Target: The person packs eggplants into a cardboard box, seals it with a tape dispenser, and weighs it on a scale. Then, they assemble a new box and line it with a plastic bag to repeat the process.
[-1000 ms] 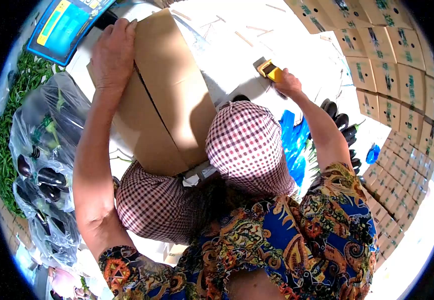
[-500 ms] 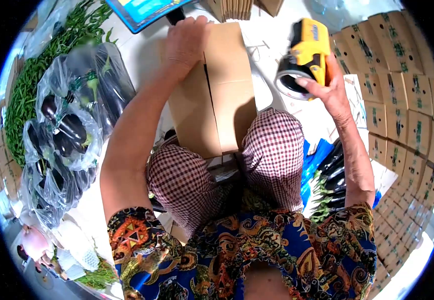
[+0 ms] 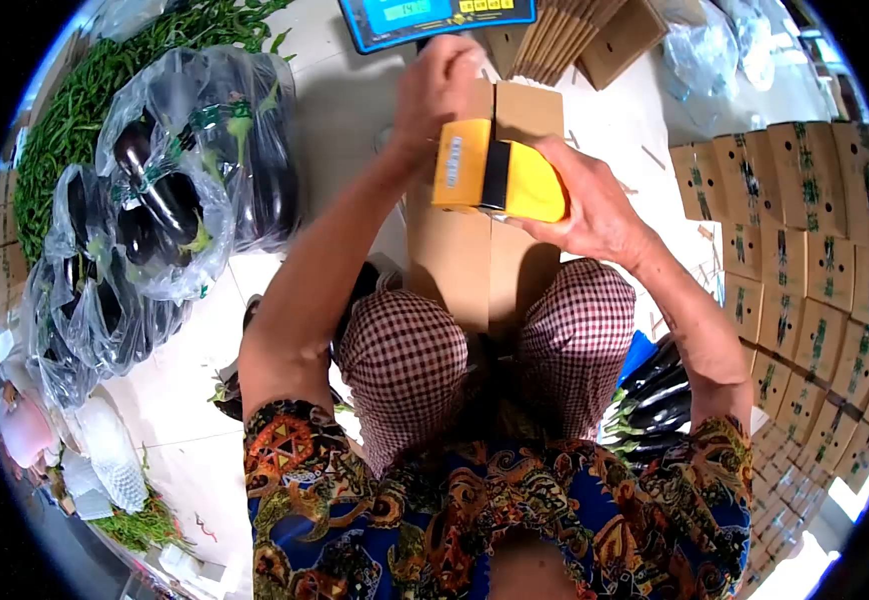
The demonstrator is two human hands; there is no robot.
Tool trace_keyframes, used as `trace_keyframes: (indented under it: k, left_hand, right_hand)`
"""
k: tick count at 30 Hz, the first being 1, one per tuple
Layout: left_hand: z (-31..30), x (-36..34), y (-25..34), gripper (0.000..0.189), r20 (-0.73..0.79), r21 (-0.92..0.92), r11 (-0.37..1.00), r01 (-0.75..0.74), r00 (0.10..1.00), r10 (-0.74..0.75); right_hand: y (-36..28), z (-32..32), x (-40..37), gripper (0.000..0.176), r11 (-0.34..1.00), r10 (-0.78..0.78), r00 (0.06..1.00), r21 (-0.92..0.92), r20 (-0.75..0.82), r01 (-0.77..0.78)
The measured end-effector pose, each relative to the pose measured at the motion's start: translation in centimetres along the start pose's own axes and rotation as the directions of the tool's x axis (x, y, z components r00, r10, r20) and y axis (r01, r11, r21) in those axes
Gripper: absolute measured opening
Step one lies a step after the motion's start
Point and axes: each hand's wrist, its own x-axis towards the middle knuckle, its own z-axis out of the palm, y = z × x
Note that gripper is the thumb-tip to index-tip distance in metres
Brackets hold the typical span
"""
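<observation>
A long brown cardboard box stands before my knees, its two top flaps folded in along a middle seam. My right hand grips a yellow tape dispenser from the right, over the box's far half. At the far left end of the box is my left hand, its fingers curled inward; whatever they hold, if anything, is hidden. The dispenser covers part of the seam, and its tape roll does not show.
A blue-framed scale stands just beyond my left hand. Bagged eggplants and green peppers lie left. Flattened cartons are at the back. Stacked boxes line the right, with loose eggplants by my right knee.
My right hand has brought the tape dispenser left, over the box, and turned it. My left hand's fingers have curled at the box's far end. The view has shifted.
</observation>
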Motion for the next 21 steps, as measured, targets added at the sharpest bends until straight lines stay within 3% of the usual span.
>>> trace_keyframes:
  k: [2,5,8,11,14,17,20,21]
  left_hand:
    - [-2.9,-1.6,2.5,0.028,0.003,-0.438,0.833,0.338,0.927,-0.374]
    - [-7.1,-4.3,7.0,0.031,0.175,-0.621,0.436,0.651,0.657,-0.733]
    - [-8.8,-7.7,7.8,0.03,0.414,-0.534,0.319,0.783,0.571,-0.709]
    - [-8.3,-8.3,9.1,0.029,0.467,-0.422,0.508,0.751,0.66,-0.588]
    - [-7.6,-8.9,6.8,0.027,0.471,-0.54,0.514,0.666,0.745,-0.472]
    - [-7.3,-9.0,6.2,0.025,0.484,-0.679,0.326,0.658,0.735,-0.474]
    - [-7.8,-8.6,6.7,0.024,0.556,-0.644,0.234,0.728,0.656,-0.511]
    - [-7.6,-9.0,6.5,0.023,0.513,-0.64,0.304,0.706,0.687,-0.516]
  right_hand:
    - [0.7,0.3,-0.5,0.052,0.998,0.05,0.999,-0.028,-0.008,-0.05]
    - [0.5,0.3,-0.7,0.051,0.997,0.069,0.998,0.029,0.01,-0.069]
    - [0.1,0.5,-0.6,0.05,0.998,0.056,0.998,0.032,-0.007,-0.056]
    - [-0.1,0.4,-0.5,0.051,0.999,0.049,0.999,0.005,-0.006,-0.049]
    - [-0.5,0.3,-0.1,0.051,0.997,0.071,0.997,-0.037,0.036,-0.07]
    - [-0.5,0.4,-0.1,0.051,0.997,0.069,0.997,-0.031,0.041,-0.068]
    - [-0.8,0.7,-0.1,0.051,0.998,0.063,0.997,-0.026,0.035,-0.063]
    - [-1.0,0.7,0.0,0.051,0.997,0.076,0.996,-0.03,0.042,-0.075]
